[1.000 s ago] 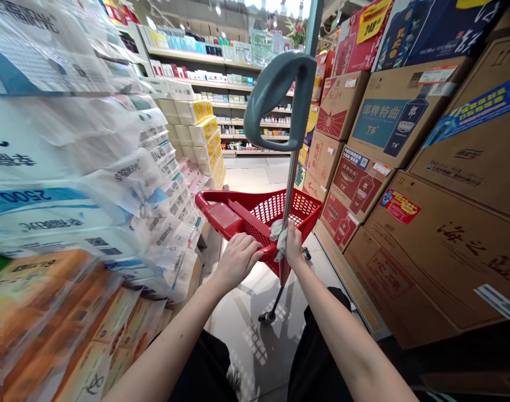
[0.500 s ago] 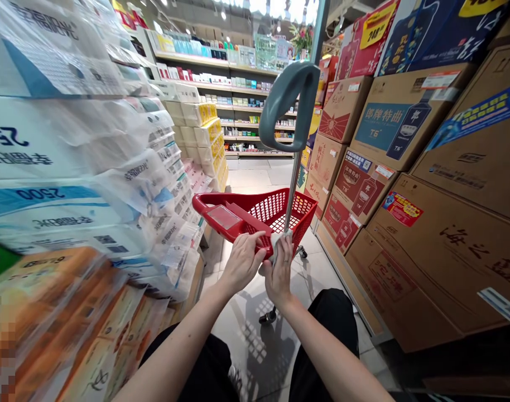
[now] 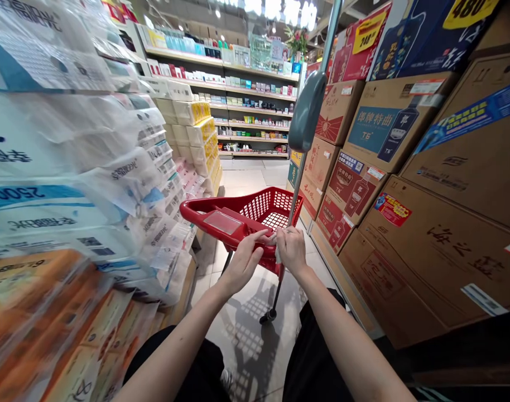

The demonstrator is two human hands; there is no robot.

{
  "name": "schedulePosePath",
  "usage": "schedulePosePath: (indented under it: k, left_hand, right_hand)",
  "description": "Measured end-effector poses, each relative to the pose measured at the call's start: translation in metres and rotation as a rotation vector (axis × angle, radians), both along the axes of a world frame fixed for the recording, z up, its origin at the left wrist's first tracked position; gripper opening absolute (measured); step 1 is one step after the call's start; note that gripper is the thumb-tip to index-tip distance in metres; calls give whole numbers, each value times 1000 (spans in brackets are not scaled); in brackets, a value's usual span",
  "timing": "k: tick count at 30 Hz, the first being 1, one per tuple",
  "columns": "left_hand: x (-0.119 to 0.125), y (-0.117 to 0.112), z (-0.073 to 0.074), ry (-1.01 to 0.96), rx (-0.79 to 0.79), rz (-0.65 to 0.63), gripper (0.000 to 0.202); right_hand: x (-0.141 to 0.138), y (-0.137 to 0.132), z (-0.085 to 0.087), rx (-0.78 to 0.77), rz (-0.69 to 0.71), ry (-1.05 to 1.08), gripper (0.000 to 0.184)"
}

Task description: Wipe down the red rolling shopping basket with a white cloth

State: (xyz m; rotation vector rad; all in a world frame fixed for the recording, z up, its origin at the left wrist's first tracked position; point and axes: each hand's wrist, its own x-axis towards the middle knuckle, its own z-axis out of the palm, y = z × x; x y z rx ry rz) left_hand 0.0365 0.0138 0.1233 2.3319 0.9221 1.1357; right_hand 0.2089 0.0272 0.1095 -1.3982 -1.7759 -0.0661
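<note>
In front of me stands a red plastic shopping cart [image 3: 213, 220] with a perforated basket. A metal pole [image 3: 297, 187] rises from its near right side to a grey loop handle [image 3: 308, 114], seen edge-on. My left hand [image 3: 243, 263] grips the cart's near rim, its index finger along the top and its thumb below. A small white cloth [image 3: 277, 252] is bunched under my right hand [image 3: 292, 249], whose fingers are curled over it at the rim's near right corner, beside the pole. Part of the cloth is hidden by the fingers.
Wrapped tissue packs [image 3: 62, 212] are piled high on the left, with orange packs [image 3: 41, 301] lower down. Stacked cardboard cartons [image 3: 431, 257] line the right. Shelves of goods [image 3: 259, 89] stand behind the cart. A caster [image 3: 267, 317] rests on the tiled floor.
The cart has turned, so its loop handle now shows edge-on. My right hand has gone from fingers pointing up on the cloth to curled over the rim corner. My left hand keeps its hold.
</note>
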Motion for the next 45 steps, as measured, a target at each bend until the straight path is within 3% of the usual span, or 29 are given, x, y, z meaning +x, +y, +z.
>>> schedulePosePath:
  k: [6,11,15,17,23,27,29,33,39,43,45]
  left_hand:
    - [-25,20,-2,184,254,222,34]
    - [-20,26,-14,259,346,306,31]
    - [-13,24,-16,283,349,317,29]
    - [-13,23,-13,288,357,314,30]
    - [-15,22,-8,312,376,267,31]
    - [-12,20,-8,321,372,264,31]
    - [-10,20,-7,326,372,266,31]
    - [-9,21,-4,329,368,279,32]
    - [-8,25,-4,334,357,292,32]
    - [-3,27,-6,342,367,302,33]
    - [-1,28,-7,336,378,311,34]
  right_hand:
    - [17,-13,-10,16,102,6,46]
    - [-11,-27,-2,36,-10,-177,37]
    - [-40,-28,8,46,-164,-278,39]
    - [-44,-23,12,29,-177,-318,42]
    - [-26,7,26,-153,-120,-396,54]
    - [-14,16,32,-258,-91,-310,55]
    - [-11,11,31,-235,-78,-208,54]
    - [-8,-14,17,-20,-60,-44,44]
    - [-5,-41,-14,116,-38,-200,60]
    - [-13,-28,-8,101,-120,-249,43]
    - [-18,-17,0,62,-164,-252,43]
